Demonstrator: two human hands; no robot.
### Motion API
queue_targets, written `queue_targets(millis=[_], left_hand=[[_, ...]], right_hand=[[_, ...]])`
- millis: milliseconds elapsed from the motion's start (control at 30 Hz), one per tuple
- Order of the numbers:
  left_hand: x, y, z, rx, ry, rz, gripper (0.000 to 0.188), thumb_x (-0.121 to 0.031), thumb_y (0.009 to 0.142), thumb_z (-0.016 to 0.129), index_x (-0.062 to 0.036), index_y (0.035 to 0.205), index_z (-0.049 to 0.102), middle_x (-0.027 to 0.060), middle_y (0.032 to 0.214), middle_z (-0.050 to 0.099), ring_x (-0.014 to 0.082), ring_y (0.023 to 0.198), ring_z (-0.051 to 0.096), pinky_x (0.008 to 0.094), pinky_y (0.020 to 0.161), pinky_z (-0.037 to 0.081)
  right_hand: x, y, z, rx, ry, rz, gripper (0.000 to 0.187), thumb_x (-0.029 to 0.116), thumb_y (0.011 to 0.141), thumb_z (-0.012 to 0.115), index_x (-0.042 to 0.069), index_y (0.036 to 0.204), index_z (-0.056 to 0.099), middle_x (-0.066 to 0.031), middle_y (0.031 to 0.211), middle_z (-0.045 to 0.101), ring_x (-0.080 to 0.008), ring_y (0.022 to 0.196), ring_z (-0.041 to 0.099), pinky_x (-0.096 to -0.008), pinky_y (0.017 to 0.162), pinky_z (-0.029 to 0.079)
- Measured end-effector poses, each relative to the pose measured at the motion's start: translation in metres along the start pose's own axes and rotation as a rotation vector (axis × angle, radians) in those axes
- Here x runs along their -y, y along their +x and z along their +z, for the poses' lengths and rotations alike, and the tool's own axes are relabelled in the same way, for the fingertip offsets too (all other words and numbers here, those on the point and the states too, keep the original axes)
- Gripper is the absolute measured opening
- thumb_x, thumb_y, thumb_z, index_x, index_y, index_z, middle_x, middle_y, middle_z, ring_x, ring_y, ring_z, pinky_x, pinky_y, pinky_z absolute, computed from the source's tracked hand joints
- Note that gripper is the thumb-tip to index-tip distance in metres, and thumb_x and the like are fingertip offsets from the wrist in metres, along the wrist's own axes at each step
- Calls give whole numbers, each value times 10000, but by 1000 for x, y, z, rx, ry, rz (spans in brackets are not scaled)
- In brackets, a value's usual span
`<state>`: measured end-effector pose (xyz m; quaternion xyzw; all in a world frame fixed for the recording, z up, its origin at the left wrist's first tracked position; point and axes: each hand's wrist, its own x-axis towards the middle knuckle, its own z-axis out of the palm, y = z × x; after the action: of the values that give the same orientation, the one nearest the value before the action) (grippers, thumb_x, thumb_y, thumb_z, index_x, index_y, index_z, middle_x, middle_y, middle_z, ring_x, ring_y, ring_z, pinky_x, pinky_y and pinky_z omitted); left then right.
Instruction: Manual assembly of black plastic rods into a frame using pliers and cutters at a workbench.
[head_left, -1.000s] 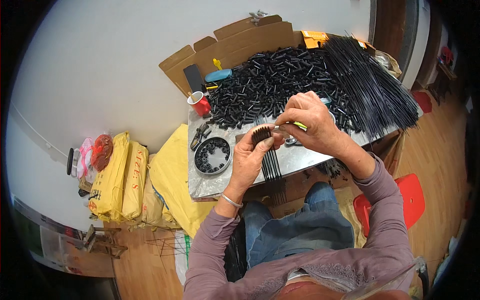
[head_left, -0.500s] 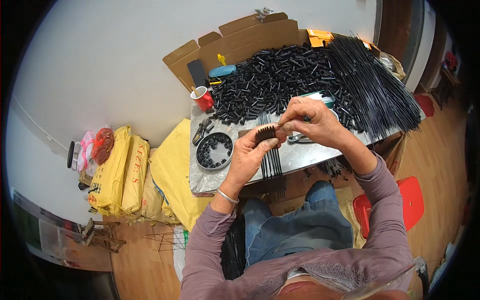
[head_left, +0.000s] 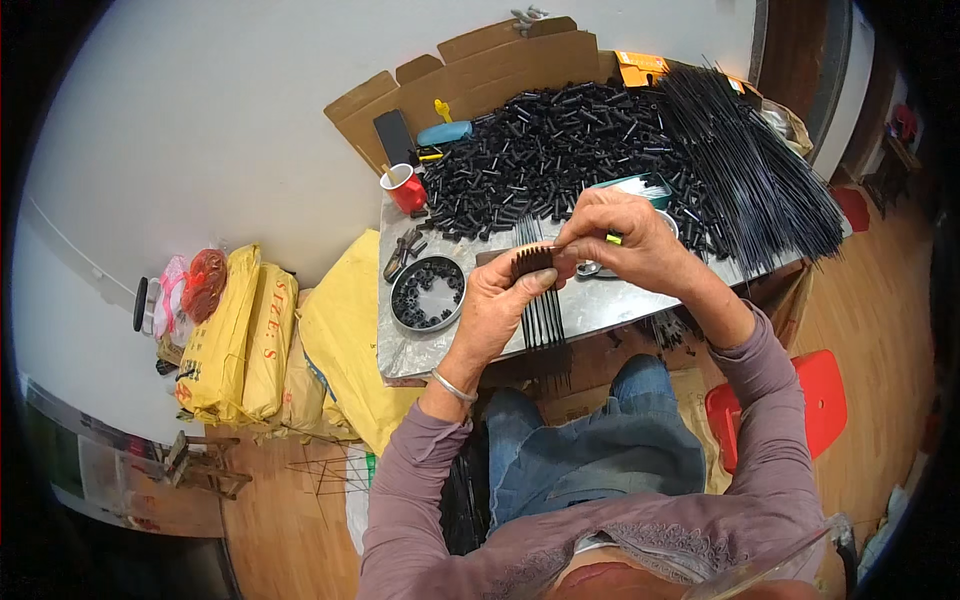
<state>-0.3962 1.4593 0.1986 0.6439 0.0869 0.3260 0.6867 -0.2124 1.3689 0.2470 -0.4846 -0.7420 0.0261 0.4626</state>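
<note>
My left hand (head_left: 497, 300) is closed, thumb on top, round a flat row of thin black rods (head_left: 541, 328). The rods lie side by side, with darker, thicker ends by the thumb, and hang over the table's front edge. Close to those ends, my right hand (head_left: 628, 243) pinches with thumb and fingertips. What sits in that pinch is too small to make out. Beside the left wrist stands a round tin (head_left: 397, 318) of small black parts. Beyond both hands spreads a large heap of short black tubes (head_left: 560, 150).
Long black rods (head_left: 745, 170) lie piled at the table's right. A red cup (head_left: 408, 192), dark phone (head_left: 394, 136) and blue case (head_left: 445, 133) stand at the left back, before a cardboard barrier (head_left: 480, 75). Yellow sacks (head_left: 270, 350) sit left; a red stool (head_left: 820, 410) is right.
Both hands keep nearly the same place and hold. The right fingers have shifted slightly at the rod ends, and the whole view has moved a little.
</note>
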Motion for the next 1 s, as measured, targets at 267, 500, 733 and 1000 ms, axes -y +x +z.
queue_targets(millis=[267,500,733,1000], left_hand=[[-5,2,-3,31,52,-29,269,-55,881,621,-15,1147,628,64,1001,688,132,920,644,265,841,510],[-12,0,-18,39,252,-1,220,-38,842,664,-22,1060,677,39,956,696,102,885,632,255,833,504],[-7,-4,-25,47,306,39,264,-31,815,687,-15,1078,673,19,912,693,80,846,619,235,782,507],[-16,-2,-36,34,629,144,279,-45,768,713,-21,1046,690,26,865,706,76,776,627,226,728,507]], right_hand=[[4,12,-7,32,-259,-200,87,113,748,713,85,815,665,-4,708,577,-171,692,558,-320,662,404],[-10,18,8,83,187,0,78,84,754,704,65,813,658,-27,735,603,-170,694,573,-301,635,441],[-7,18,27,115,542,284,78,74,785,693,12,812,653,-24,739,617,-86,666,559,-256,590,445],[-1,33,22,124,141,-57,97,56,764,688,38,854,659,-58,758,627,-172,686,607,-304,607,471]])
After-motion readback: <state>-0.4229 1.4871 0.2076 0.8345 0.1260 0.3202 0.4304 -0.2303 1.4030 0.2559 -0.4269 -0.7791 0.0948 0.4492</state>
